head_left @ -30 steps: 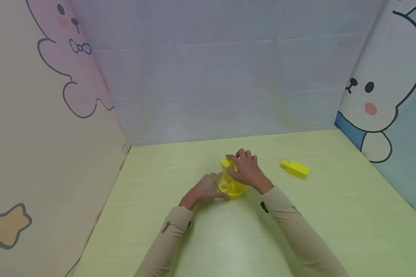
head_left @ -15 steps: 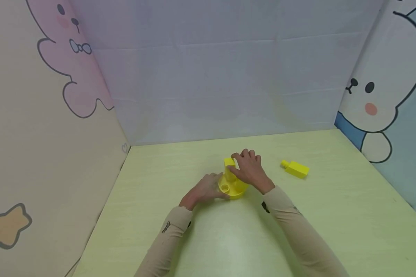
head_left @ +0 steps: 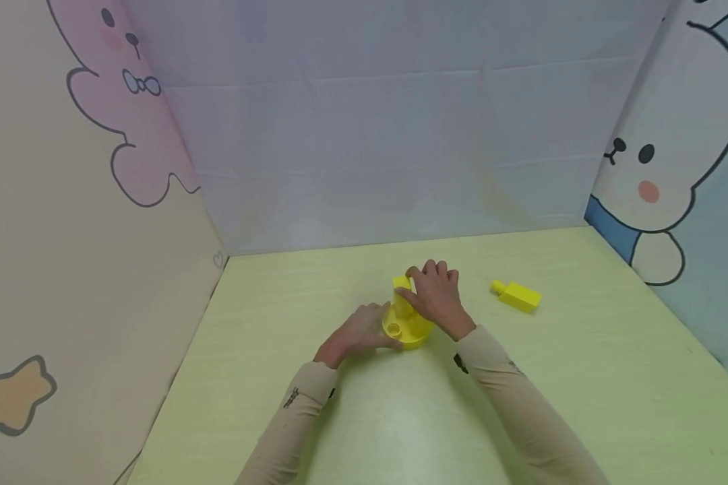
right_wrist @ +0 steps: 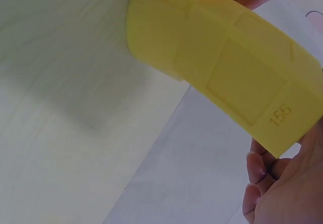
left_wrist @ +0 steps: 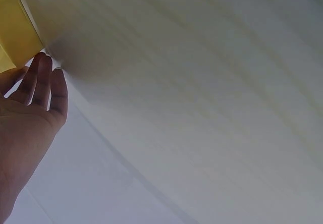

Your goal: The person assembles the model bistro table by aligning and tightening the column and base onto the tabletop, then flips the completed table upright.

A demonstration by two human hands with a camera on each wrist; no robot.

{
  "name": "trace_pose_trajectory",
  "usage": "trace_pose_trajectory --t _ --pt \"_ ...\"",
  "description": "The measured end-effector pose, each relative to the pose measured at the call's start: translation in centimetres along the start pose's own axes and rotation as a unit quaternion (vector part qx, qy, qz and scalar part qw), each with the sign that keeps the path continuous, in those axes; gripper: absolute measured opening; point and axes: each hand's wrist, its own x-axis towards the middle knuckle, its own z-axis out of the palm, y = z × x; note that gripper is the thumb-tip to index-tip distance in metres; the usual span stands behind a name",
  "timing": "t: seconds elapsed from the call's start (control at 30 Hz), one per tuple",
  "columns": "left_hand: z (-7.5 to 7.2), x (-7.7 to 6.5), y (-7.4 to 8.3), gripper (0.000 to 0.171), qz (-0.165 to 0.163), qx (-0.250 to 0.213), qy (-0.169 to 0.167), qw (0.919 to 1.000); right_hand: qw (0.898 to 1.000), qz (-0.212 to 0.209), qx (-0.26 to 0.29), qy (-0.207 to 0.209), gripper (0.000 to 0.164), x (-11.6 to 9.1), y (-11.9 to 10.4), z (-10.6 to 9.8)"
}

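A round yellow plastic holder, with a small ring-shaped socket on its near left side, stands on the table. My left hand grips its left side, thumb at the front. Above the holder, a yellow square-sided bottle-shaped piece marked 156 stands roughly upright, its lower end in or on the holder; where they join is hidden. My right hand pinches its upper end between thumb and fingers. The left wrist view shows the left hand's fingers at a yellow edge. A similar yellow bottle-shaped piece lies to the right.
The pale yellow-green table spreads around the hands. A pale cloth wall rises behind it, with cartoon-printed walls at left and right.
The bottle-shaped piece has swung from leaning left to nearly upright as my right hand shifted slightly right. My left hand and the holder have stayed in place.
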Motion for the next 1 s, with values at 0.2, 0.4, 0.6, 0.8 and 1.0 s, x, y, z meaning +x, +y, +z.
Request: trace_pose_trajectory --t 0.2,0.4,0.6,0.8,1.0 --pt "0.1 -0.1 0.1 0.081 0.005 0.011 0.009 0.9999 0.998 0.0 0.057 -0.04 0.052 -0.3 0.7 -0.7" --pt "0.7 -0.3 0.4 0.091 -0.015 0.041 0.03 0.9986 0.994 0.035 0.102 -0.007 0.051 -1.7 3.3 -1.8" --pt "2.3 -0.3 1.8 0.096 -0.059 0.093 0.083 0.9904 0.988 0.102 0.105 0.045 0.046 -4.2 8.3 -3.1" --pt "4.2 -0.3 5.2 0.076 -0.125 0.17 0.173 0.962 0.98 0.164 0.106 0.047 0.047 -6.8 12.6 -4.1" --pt "5.6 0.0 8.5 0.065 -0.156 0.282 0.234 0.9172 0.972 0.209 0.094 0.052 0.047 -8.6 14.9 -4.1"
